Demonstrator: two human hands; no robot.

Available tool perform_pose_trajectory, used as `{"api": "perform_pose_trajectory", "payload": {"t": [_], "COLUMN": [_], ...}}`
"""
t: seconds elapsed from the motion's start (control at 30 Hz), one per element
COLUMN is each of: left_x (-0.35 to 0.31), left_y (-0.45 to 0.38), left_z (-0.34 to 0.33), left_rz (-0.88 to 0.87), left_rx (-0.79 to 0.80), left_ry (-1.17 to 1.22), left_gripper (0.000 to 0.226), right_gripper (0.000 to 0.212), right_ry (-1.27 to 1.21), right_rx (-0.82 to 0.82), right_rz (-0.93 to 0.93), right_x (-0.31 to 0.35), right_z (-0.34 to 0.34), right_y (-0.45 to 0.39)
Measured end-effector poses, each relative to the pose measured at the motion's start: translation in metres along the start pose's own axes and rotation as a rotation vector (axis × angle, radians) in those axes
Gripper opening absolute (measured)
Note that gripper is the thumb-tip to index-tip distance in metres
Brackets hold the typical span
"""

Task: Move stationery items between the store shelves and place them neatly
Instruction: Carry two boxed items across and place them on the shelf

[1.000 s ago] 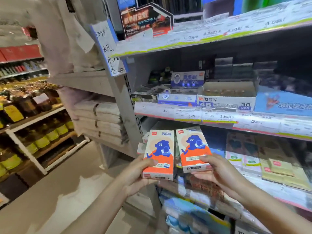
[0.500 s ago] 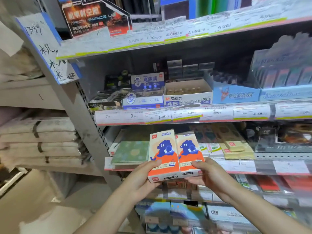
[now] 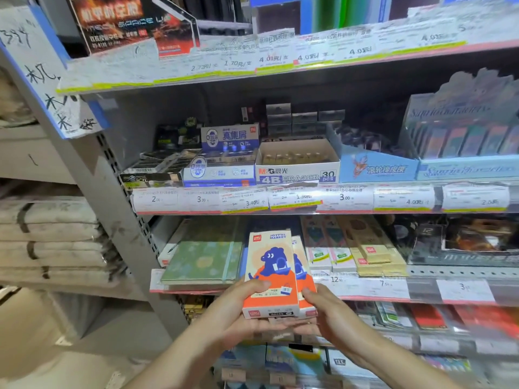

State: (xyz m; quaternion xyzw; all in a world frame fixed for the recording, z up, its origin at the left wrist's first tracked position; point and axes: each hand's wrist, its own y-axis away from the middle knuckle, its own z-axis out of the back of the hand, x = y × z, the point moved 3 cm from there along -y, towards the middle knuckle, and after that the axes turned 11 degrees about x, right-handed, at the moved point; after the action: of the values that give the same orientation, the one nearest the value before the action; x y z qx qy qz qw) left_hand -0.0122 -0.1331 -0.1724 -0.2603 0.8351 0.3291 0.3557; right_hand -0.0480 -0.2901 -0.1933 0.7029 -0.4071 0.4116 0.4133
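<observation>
Two orange and cream boxes with a blue bear print are held upright in front of the third shelf [image 3: 365,289]. The front box [image 3: 271,273] overlaps the rear box [image 3: 304,279], which shows only along its right side. My left hand [image 3: 238,313] grips the front box from the left and below. My right hand [image 3: 331,315] holds the rear box from the right. Both boxes hang just before a gap between a green notebook [image 3: 203,261] and pale stationery packs [image 3: 331,256].
Above, a shelf carries a 4B eraser carton [image 3: 297,167], blue eraser boxes [image 3: 376,167] and price tags. The grey slotted upright [image 3: 112,197] stands to the left, with folded cloth stacks [image 3: 50,242] beyond it. Lower shelves hold more packs.
The two boxes came together: side by side before, the left one now overlaps the right. The view shifted right and closer to the shelves, and both hands rose slightly toward the third shelf.
</observation>
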Motion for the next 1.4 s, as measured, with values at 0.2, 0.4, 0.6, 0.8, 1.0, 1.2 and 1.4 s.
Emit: {"api": "perform_pose_trajectory", "payload": {"t": [0.2,0.4,0.6,0.8,1.0,1.2,1.4], "left_x": [-0.016,-0.029,-0.023,-0.025,-0.032,-0.038,-0.037], "left_y": [0.017,0.041,0.057,0.063,0.060,0.051,0.035], "left_z": [0.011,0.030,0.031,0.031,0.029,0.031,0.020], "left_rz": [-0.109,-0.106,-0.091,-0.112,-0.141,-0.128,-0.100], "left_rx": [-0.141,-0.198,-0.151,-0.160,-0.197,-0.193,-0.172], "left_ry": [-0.031,-0.072,-0.054,-0.094,-0.093,-0.095,-0.130], "left_gripper": [0.037,0.046,0.051,0.053,0.043,0.048,0.012], "right_gripper": [0.038,0.062,0.066,0.042,0.055,0.063,0.048], "right_ry": [0.365,1.634,2.078,2.209,2.278,2.244,2.238], "right_rx": [0.103,-0.042,0.073,0.071,-0.043,-0.271,-0.362], "right_rz": [0.008,0.285,0.152,0.246,0.383,0.402,0.377], "right_x": [0.018,0.042,0.022,0.023,0.036,0.056,0.075], "right_z": [0.006,0.023,0.008,0.003,-0.003,0.021,0.063], "right_y": [-0.008,-0.054,-0.097,-0.100,-0.092,-0.077,-0.053]}}
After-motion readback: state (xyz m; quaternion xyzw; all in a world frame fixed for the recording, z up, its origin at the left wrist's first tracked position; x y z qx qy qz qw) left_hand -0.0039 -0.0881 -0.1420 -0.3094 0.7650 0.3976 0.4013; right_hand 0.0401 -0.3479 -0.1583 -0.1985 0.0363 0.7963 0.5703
